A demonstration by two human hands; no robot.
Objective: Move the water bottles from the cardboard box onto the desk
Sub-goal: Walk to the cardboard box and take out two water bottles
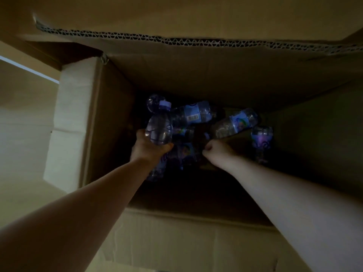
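Cardboard box [110, 118], dim: about six bottles; left hand [149, 148] grips one [159, 127]; right hand [218, 152] grip unclear.

Both bare forearms reach forward and down, converging. The left hand [150, 148] is curled around a bottle [159, 128], thumb to the right. The right hand [217, 149] is bent at the wrist, fingers curled under and hidden in shadow.

The cardboard box [216, 75] is matt brown corrugated board, its fluted core showing along the torn edge across the top of the frame. The water bottles [233, 124] at centre are clear, glossy, ribbed plastic with smooth paper-like labels; one cap [164, 105] is opaque plastic.
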